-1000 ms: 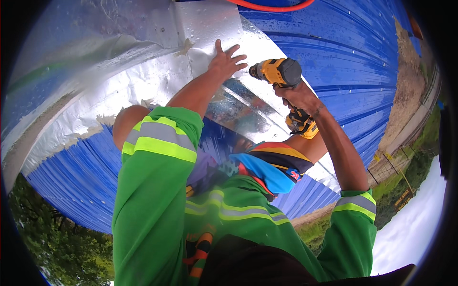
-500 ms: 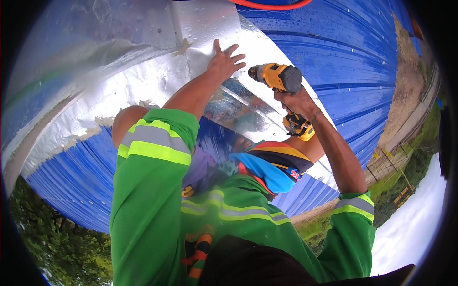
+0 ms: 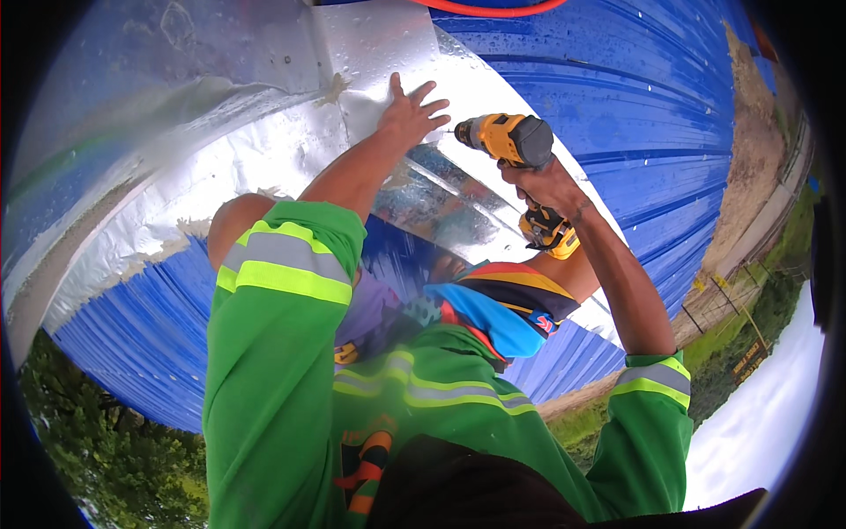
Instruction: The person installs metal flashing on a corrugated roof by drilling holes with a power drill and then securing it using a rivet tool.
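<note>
My right hand (image 3: 545,187) is wrapped round the handle of a yellow and black cordless drill (image 3: 502,137). Its chuck points left, toward the fingers of my other hand, with a thin bit just visible at the tip. My left hand (image 3: 412,115) lies with fingers spread on a shiny silver metal sheet (image 3: 379,44), pressing nothing that I can make out but the sheet itself. Water drops dot that sheet. Whether the bit touches the metal cannot be told.
Ribbed blue roof panels (image 3: 617,106) slope away on the right and lower left. A red hose or cable (image 3: 493,11) curves along the top. Crumpled silver foil-like sheeting (image 3: 238,141) spreads at left. Trees (image 3: 115,458) and a fence (image 3: 727,300) stand beyond the roof's edges.
Both hands and the drill sit very slightly further left in the picture, as does the red hose. My grip on the drill is unchanged.
</note>
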`<move>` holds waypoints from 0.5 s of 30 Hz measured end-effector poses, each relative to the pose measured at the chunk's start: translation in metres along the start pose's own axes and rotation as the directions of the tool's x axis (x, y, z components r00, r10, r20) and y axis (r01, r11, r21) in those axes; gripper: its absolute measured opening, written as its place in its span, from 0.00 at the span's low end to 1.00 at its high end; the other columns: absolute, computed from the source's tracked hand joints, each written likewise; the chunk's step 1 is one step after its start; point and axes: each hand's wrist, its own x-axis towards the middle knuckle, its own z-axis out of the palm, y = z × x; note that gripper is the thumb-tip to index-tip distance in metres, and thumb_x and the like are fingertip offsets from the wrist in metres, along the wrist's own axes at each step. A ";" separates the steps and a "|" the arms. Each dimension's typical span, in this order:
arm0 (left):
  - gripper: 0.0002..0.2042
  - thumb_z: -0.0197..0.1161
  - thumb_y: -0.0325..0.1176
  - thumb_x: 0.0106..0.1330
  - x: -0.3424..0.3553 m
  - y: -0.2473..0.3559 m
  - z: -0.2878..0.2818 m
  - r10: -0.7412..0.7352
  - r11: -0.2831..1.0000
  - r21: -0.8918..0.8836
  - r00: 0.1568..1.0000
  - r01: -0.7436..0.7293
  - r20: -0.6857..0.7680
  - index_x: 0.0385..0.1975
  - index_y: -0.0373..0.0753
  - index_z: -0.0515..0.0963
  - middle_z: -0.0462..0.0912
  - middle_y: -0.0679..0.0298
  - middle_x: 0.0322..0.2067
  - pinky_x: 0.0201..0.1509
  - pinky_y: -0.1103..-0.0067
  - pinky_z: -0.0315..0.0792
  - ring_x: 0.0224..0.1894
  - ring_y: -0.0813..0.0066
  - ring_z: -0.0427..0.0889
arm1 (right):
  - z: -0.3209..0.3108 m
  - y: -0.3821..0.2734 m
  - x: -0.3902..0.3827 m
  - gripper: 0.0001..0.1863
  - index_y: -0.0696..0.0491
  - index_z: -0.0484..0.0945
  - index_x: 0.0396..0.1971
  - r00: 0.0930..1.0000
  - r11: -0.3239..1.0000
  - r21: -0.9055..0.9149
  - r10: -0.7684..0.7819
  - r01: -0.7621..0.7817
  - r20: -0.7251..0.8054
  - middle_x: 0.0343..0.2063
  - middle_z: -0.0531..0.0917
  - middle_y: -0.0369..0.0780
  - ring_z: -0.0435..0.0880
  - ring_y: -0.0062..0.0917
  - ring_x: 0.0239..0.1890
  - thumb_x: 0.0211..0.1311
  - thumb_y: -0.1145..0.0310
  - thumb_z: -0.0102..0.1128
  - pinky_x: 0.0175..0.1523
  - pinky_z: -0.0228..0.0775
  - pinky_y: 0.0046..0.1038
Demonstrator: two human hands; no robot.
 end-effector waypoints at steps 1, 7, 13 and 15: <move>0.36 0.48 0.24 0.68 0.000 0.000 0.000 -0.002 1.000 0.003 1.000 0.002 0.001 0.73 0.68 0.51 0.39 0.81 0.76 0.67 0.29 0.45 0.78 0.63 0.34 | -0.001 -0.003 -0.001 0.20 0.55 0.79 0.45 1.000 1.000 -0.010 0.008 -0.008 0.002 0.24 0.80 0.35 0.78 0.17 0.24 0.55 0.61 0.63 0.32 0.73 0.25; 0.35 0.48 0.23 0.67 0.002 0.001 -0.001 0.001 1.000 -0.030 1.000 -0.001 -0.016 0.72 0.68 0.54 0.40 0.81 0.76 0.67 0.30 0.46 0.78 0.63 0.35 | 0.001 0.005 0.002 0.21 0.55 0.80 0.45 0.998 0.998 -0.043 0.053 -0.054 -0.039 0.24 0.80 0.35 0.78 0.18 0.24 0.53 0.60 0.63 0.32 0.73 0.26; 0.35 0.49 0.24 0.68 0.001 -0.001 0.001 0.005 1.000 -0.010 1.000 -0.005 -0.010 0.72 0.67 0.53 0.39 0.81 0.76 0.66 0.30 0.47 0.78 0.63 0.34 | 0.001 0.001 0.002 0.21 0.56 0.79 0.44 0.998 0.998 -0.043 0.050 -0.052 -0.041 0.24 0.81 0.35 0.79 0.18 0.24 0.53 0.60 0.63 0.33 0.73 0.26; 0.35 0.49 0.24 0.68 0.002 -0.001 0.002 0.004 1.000 -0.007 1.000 -0.004 -0.004 0.72 0.67 0.53 0.39 0.81 0.76 0.66 0.30 0.47 0.78 0.63 0.34 | 0.000 0.000 0.003 0.21 0.56 0.79 0.44 0.998 0.997 -0.057 0.048 -0.050 -0.035 0.24 0.81 0.35 0.79 0.18 0.25 0.53 0.60 0.63 0.33 0.74 0.26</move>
